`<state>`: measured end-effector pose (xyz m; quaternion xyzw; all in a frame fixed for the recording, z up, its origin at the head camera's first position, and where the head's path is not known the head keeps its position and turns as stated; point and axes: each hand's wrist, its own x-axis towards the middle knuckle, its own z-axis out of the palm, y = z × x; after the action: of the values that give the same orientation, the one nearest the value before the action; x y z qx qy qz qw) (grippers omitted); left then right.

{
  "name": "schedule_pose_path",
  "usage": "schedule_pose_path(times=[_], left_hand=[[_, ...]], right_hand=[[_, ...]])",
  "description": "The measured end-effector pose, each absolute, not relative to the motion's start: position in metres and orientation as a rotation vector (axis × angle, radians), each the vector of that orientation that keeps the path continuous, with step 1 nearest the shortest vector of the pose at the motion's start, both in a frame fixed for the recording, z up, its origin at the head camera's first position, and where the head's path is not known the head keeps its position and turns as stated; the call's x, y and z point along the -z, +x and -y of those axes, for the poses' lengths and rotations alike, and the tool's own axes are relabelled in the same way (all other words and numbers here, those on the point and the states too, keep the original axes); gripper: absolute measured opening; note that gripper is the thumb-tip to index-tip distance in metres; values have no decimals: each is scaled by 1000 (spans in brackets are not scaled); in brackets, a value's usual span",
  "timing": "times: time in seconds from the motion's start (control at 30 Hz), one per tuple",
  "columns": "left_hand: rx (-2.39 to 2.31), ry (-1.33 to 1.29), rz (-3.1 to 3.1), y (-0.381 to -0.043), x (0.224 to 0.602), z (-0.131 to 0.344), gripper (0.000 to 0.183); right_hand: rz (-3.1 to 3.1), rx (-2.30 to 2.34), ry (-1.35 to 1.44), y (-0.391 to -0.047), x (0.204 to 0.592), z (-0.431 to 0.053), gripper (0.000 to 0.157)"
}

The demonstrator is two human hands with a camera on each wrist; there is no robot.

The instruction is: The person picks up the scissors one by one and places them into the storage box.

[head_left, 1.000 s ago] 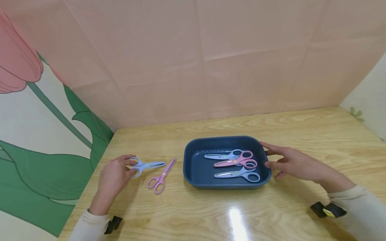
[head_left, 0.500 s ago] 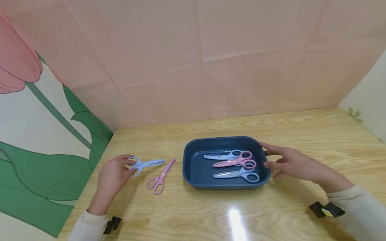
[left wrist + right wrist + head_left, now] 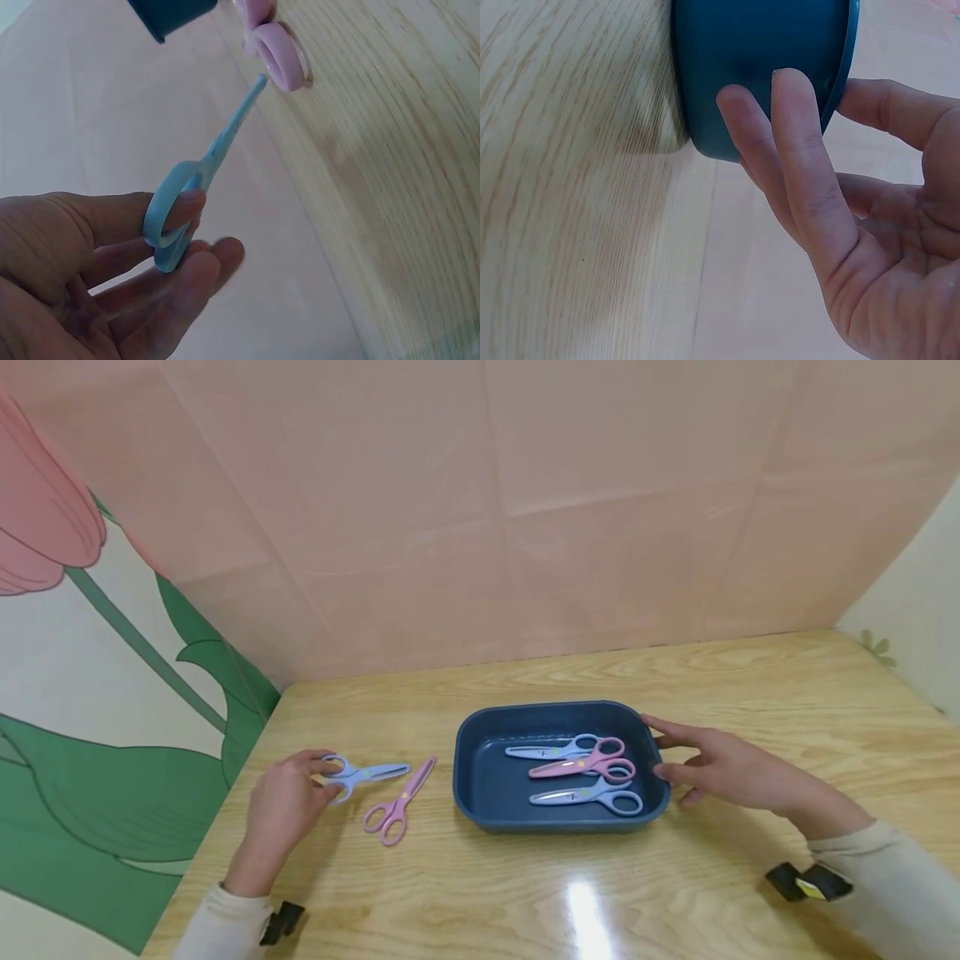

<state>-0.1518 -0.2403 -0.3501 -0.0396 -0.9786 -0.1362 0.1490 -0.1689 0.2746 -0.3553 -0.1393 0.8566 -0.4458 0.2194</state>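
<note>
My left hand (image 3: 283,802) pinches a pair of light blue scissors (image 3: 371,772) by its finger loops, blades pointing right. The left wrist view shows thumb and fingers on the loops of the same blue scissors (image 3: 217,150), raised off the table. Just right of them, a pair of pink scissors (image 3: 399,806) lies on the table. At the right end of a dark blue tray (image 3: 480,822), my right hand (image 3: 727,772) rests its extended fingers against the outer wall. Inside the tray, a pair of pink scissors (image 3: 558,768) overlaps two light blue pairs.
The wooden table (image 3: 450,893) runs back to a pink-covered wall (image 3: 480,527). A panel with a printed tulip (image 3: 45,485) stands on the left. Each forearm carries a small black device, such as the wrist device (image 3: 808,882) on the right.
Both hands, the held blue scissors and the tray keep almost the same places. The whole view shifts very slightly.
</note>
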Motion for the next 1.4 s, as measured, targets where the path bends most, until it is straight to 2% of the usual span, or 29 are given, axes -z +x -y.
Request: schedule_pose_path(times=[0.2, 0.43, 0.63, 1.03, 1.4], left_hand=[[454, -138, 2703, -154, 349, 239, 22], [977, 20, 2748, -155, 336, 235, 26], [1227, 67, 2726, -154, 331, 233, 28], [1443, 50, 2643, -150, 327, 225, 29], [1448, 20, 2648, -153, 324, 207, 27]], right_hand=[[-2371, 1239, -396, -168, 354, -276, 82], [-2377, 1240, -373, -166, 350, -279, 83], [-2379, 1239, -366, -165, 350, -280, 83], [-2373, 1240, -384, -167, 353, -276, 81], [-2365, 1264, -389, -167, 355, -275, 81]])
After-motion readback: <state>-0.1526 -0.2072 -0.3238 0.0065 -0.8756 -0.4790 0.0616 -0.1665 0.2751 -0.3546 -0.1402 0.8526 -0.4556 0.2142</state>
